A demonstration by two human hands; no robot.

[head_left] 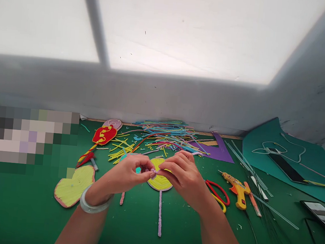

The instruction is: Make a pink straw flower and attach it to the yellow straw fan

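Observation:
My left hand (131,172) and my right hand (182,173) meet fingertip to fingertip above the green table (29,216). Both pinch a small pale-lilac piece (154,172) between them. Right under the fingers lies a round yellow coiled disc (159,180) with a lilac rim. A lilac fuzzy stick (160,213) runs from the disc toward me. A pale bangle (94,206) circles my left wrist. A teal coiled shape shows partly behind my left hand.
A heap of coloured fuzzy sticks (164,135) lies at the back. A yellow heart-like coiled piece (74,185) and a red one (104,135) are at left. Red-and-yellow scissors (218,195), a glue gun (238,187), clear glue sticks and two phones (285,167) are at right.

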